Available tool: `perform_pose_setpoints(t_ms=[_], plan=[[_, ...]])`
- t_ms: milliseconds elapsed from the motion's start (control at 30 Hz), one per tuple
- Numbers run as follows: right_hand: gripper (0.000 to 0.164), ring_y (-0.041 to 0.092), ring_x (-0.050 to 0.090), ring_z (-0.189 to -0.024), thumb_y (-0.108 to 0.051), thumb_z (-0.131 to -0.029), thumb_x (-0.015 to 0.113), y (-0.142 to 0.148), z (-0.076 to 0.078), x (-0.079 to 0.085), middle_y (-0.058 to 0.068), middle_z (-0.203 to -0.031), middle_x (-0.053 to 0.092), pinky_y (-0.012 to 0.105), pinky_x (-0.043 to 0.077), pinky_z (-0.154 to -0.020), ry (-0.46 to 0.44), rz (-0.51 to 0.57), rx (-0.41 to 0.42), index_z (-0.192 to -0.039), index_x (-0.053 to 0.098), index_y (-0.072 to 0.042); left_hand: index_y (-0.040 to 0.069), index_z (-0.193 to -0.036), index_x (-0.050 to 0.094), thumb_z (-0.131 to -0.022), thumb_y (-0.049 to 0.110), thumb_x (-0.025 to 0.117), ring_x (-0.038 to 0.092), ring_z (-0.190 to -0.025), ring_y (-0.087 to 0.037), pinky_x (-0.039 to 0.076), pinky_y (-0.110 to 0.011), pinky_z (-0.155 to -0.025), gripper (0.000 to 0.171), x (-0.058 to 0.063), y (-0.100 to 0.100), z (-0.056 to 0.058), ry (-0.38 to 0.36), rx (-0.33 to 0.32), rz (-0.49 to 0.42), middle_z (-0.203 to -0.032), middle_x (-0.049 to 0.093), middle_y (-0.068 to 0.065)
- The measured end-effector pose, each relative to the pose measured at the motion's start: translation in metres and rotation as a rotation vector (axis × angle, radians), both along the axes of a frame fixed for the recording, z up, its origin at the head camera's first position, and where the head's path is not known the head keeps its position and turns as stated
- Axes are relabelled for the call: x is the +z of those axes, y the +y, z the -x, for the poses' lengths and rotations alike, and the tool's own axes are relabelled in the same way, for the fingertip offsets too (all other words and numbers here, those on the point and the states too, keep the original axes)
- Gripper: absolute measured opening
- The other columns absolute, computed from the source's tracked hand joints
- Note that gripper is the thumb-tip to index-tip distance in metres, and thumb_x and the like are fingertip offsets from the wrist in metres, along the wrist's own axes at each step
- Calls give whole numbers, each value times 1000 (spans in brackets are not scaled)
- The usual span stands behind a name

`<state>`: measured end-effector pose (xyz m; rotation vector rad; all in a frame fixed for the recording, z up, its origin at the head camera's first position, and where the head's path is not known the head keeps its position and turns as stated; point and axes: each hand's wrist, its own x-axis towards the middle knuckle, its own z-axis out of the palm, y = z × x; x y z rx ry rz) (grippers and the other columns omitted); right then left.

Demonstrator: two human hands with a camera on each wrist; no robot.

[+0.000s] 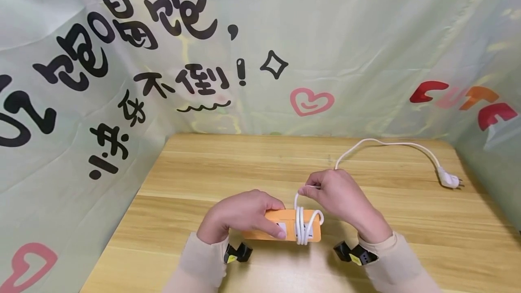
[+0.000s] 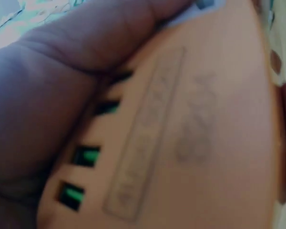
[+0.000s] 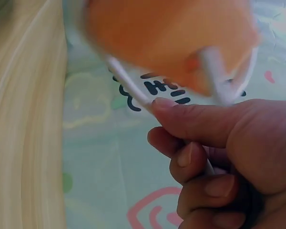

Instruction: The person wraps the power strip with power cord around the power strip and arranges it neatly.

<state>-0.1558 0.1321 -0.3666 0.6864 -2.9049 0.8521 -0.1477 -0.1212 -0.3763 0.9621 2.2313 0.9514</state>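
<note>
The table (image 1: 244, 162) spreads beneath your left grip (image 1: 246, 211) and right grip (image 1: 339, 196). The strip (image 1: 290, 226) sits in your left grip, closed round its left part; loosen that hold and a pull on the cord (image 1: 400, 144) could twist it away. Your right grip pinches the cord between thumb and fingers; if it slides there, slack could follow. Just right of your left grip, the loops (image 1: 300, 227) circle the strip's exposed end and could slip off if tension drops. Well right of your right grip lies the plug (image 1: 449, 178); a hard tug could drag it.
</note>
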Motion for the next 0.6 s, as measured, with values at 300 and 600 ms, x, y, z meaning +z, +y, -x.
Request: perform_pose_setpoints(t_ms=[300, 600], plan=[[20, 2, 51, -58, -26, -92, 83, -13, -8, 2, -16, -66, 64, 27, 46, -58, -2, 0, 17, -74, 74, -23, 26, -83, 65, -88, 32, 83, 47, -61, -4, 40, -20, -61, 19, -3, 7, -6, 109, 114, 191, -69, 52, 14], [18, 1, 52, -58, -24, -92, 83, -24, -17, 0, -14, -70, 67, 27, 46, -57, 110, -34, 7, -76, 75, -23, 26, -82, 67, -87, 35, 85, 50, -62, -8, 42, -24, -61, 21, -3, 10, -7, 107, 285, 276, -71, 56, 10]])
